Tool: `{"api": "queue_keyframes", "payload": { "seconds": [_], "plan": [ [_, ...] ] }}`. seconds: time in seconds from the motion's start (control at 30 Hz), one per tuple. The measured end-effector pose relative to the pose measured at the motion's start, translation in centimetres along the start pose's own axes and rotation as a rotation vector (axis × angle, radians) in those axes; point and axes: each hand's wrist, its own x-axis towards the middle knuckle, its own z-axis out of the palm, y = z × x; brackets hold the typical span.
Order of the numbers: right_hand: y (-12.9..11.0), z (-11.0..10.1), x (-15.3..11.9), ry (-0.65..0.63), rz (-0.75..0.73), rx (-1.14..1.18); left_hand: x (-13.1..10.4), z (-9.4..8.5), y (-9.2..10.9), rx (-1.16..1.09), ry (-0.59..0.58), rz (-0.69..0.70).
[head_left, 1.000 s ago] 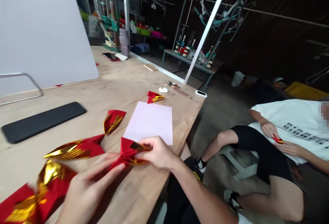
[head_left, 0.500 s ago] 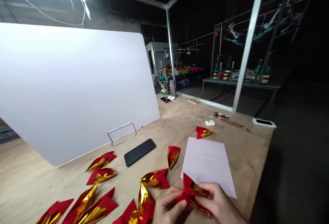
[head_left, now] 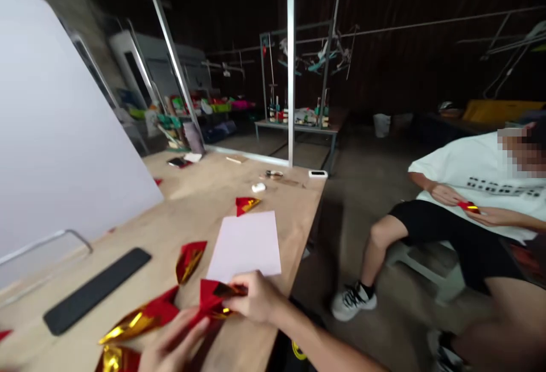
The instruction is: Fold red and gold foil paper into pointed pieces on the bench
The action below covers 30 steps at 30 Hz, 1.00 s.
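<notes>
Between my two hands is a folded red-and-gold fabric piece (head_left: pixel 212 297), held just above the table near its right edge. My left hand (head_left: pixel 177 335) pinches its lower left end, slightly blurred. My right hand (head_left: pixel 252 297) grips the other end, thumb and fingers closed on it. Similar red-and-gold pieces lie about: one (head_left: pixel 190 261) just beyond my hands, a longer one (head_left: pixel 139 318) left of them, another (head_left: pixel 117 359) at the bottom edge, and one (head_left: pixel 246 205) past the white sheet of paper (head_left: pixel 248 241).
A black phone (head_left: pixel 97 291) lies on the wooden table (head_left: pixel 179 213), near a white board (head_left: pixel 63 116). A white earbud case (head_left: pixel 258 187) and a white device (head_left: pixel 318 173) sit farther back. At right, a seated person (head_left: pixel 464 190) holds a small red-and-gold piece.
The view has swung right, bringing the seated person into sight and pushing the board leftward. Both hands still hold the same piece.
</notes>
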Motion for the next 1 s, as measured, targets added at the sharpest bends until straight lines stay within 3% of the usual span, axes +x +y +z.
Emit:
{"api": "queue_keyframes", "payload": {
  "seconds": [0.1, 0.27, 0.57, 0.8, 1.0],
  "plan": [
    [0.9, 0.2, -0.1, -0.053, -0.018, 0.015, -0.7, -0.4, 1.2, -0.078, -0.03, 0.003],
    [1.7, -0.4, -0.4, -0.106, -0.003, 0.074, -1.1, 0.5, 1.9, -0.25, -0.075, 0.055],
    [0.0, -0.4, -0.7, -0.093, 0.006, 0.094, -1.4, 0.5, 1.4, -0.242, -0.032, 0.054],
    [0.2, -0.7, 0.3, -0.089, 0.033, 0.102, -1.3, 0.9, 1.5, -0.196, -0.037, 0.075],
    [-1.0, -1.2, 0.1, -0.179, 0.242, 0.235, -1.4, 1.0, 1.5, -0.175, -0.033, 0.092]
  ]
}}
